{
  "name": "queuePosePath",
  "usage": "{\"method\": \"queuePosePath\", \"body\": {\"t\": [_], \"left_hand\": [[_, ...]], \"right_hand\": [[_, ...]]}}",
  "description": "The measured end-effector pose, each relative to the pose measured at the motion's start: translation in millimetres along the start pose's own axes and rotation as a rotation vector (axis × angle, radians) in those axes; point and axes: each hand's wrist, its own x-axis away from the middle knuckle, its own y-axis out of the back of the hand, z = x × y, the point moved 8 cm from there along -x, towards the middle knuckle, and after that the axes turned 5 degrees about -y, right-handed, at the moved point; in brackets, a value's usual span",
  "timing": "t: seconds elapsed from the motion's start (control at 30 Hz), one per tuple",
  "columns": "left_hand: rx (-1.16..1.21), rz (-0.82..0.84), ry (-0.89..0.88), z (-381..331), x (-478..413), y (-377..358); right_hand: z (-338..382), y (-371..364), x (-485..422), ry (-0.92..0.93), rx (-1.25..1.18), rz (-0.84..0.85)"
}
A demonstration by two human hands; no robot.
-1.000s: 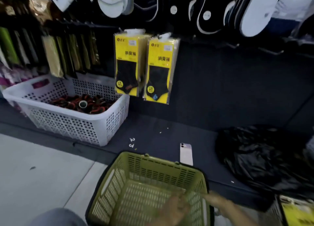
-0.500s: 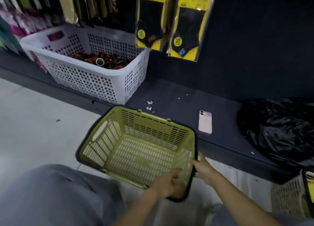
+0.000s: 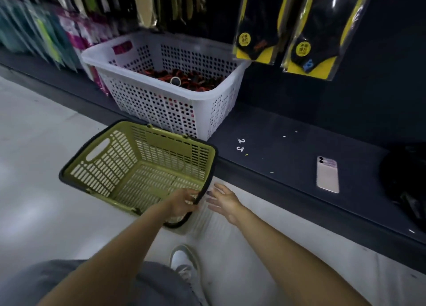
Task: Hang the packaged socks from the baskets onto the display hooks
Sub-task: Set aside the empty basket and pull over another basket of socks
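Left hand (image 3: 182, 204) gripping olive slatted plastic basket (image 3: 110, 165), right hand (image 3: 222, 201) spread free, white perforated plastic basket (image 3: 161, 107) behind, dark shelf ledge (image 3: 288, 158)

Dim shop light; floor (image 3: 34, 167) glare; hanging packets (image 3: 46, 36) left blurred; wide-angle edge bending.

Open floor (image 3: 230, 259) right of green basket (image 3: 108, 167)
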Motion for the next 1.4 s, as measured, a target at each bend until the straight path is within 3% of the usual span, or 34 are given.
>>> {"method": "queuePosePath", "body": {"t": [0.13, 0.27, 0.4, 0.5, 0.67, 0.87, 0.97, 1.07, 1.3, 1.4], "left_hand": [[-0.153, 0.029, -0.114, -68.4, -18.8, 7.3], [-0.107, -0.001, -0.342, -192.3, -25.6, -30.3], [-0.046, 0.222, -0.532, -313.3, -3.6, -135.9], [0.015, 0.391, -0.596, -382.6, 21.9, -234.9], [0.081, 0.646, -0.473, -430.1, 52.7, -406.5], [0.077, 0.775, -0.091, -403.6, 54.3, -559.7], [0.193, 0.669, -0.03, -398.7, 39.2, -596.7], [0.398, 0.547, 0.042, -393.6, 24.8, -604.0], [0.466, 0.616, 0.047, -376.5, 22.9, -585.8], [0.464, 0.606, 0.043, -356.2, 23.4, -551.4]], "right_hand": [[24.3, 100.6, 45.0, 0.07, 0.24, -0.152], [62.6, 248.1, 140.6, 0.157, 0.526, -0.421], [80.4, 383.1, 271.5, 0.223, 0.768, -0.721], [43.3, 468.3, 346.1, 0.187, 0.673, -0.87], [-75.1, 572.0, 413.2, -0.085, 0.749, -1.137], [-191.6, 634.4, 424.4, -0.362, 0.887, -1.047], [-202.3, 644.4, 418.0, -0.342, 0.984, -1.026], [-200.7, 645.2, 409.8, -0.287, 1.03, -1.059], [-188.6, 635.0, 401.1, -0.267, 1.036, -0.965], [-175.2, 610.4, 386.5, -0.238, 1.192, -0.87]]}}
